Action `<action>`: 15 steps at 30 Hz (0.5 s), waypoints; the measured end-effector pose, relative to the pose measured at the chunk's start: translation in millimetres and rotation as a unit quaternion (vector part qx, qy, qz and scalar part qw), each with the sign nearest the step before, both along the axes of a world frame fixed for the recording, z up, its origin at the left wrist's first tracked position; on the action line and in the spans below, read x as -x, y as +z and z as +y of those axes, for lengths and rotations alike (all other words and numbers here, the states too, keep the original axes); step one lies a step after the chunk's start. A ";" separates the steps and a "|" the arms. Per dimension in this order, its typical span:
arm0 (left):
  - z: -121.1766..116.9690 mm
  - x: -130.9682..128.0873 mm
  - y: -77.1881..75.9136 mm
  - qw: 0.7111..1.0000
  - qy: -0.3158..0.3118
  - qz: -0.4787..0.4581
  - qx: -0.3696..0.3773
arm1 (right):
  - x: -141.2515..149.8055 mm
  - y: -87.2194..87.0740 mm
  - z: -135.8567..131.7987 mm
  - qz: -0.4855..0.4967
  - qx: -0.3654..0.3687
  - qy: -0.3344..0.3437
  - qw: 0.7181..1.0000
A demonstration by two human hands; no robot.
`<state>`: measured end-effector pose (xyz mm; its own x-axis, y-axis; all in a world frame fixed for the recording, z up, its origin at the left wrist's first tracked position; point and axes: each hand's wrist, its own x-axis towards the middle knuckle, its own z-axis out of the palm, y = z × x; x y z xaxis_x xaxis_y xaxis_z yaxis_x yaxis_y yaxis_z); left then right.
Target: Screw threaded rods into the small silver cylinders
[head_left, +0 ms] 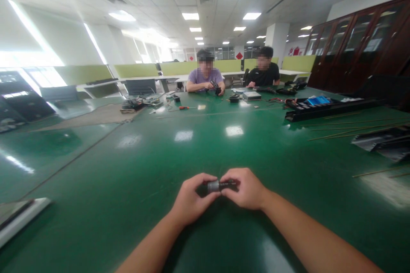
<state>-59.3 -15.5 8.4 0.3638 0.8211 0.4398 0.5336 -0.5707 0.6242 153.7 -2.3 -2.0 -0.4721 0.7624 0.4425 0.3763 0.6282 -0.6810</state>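
Above the green table point(153, 222), close in front of me, both hands meet on a short black-and-grey cylindrical part point(213, 186). It lies roughly level, its thicker grey end to the left and a thinner dark section to the right. Curled round the thick end, my left hand point(191, 198) has thumb and fingers pressed on it. My right hand point(246, 190) pinches the thinner dark section, and its fingers hide some of it. The exact kind of part cannot be made out.
Two people sit across the table; one in a purple shirt handles a dark device point(218, 88). An orange screwdriver point(184, 107) lies far off, near loose parts. Black rails point(320, 111) and thin rods point(333, 135) lie at right. A white-edged panel point(30, 217) is at near left.
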 end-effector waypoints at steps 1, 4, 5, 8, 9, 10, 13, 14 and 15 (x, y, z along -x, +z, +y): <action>0.2 0.2 -0.7 1.000 0.001 0.001 -0.002 | 0.1 -0.3 0.3 0.002 0.000 0.000 1.000; 0.4 0.6 -2.3 1.000 0.005 0.003 -0.003 | 0.2 -0.7 1.0 0.011 -0.001 -0.002 1.000; 0.3 0.6 -2.6 1.000 0.005 0.004 -0.003 | 0.1 -0.6 1.1 0.012 -0.002 -0.003 1.000; -0.5 0.2 -2.4 1.000 0.005 0.006 -0.005 | -0.4 0.4 1.2 0.009 0.000 -0.005 1.000; -0.8 0.0 -2.1 1.000 0.007 0.006 -0.007 | -0.7 0.8 1.2 0.007 0.001 -0.006 1.000; -1.1 -0.3 -1.8 1.000 0.010 0.006 -0.009 | -1.0 1.2 1.3 0.006 0.002 -0.007 1.000; -1.1 -0.8 -1.3 1.000 0.013 0.007 -0.011 | -1.6 1.2 1.8 0.006 0.006 -0.009 1.000; -0.9 -0.8 -1.3 1.000 0.014 0.007 -0.011 | -1.7 1.0 2.1 0.006 0.007 -0.009 1.000; -0.7 -0.7 -1.5 1.000 0.014 0.007 -0.013 | -1.7 0.7 2.3 0.007 0.007 -0.008 1.000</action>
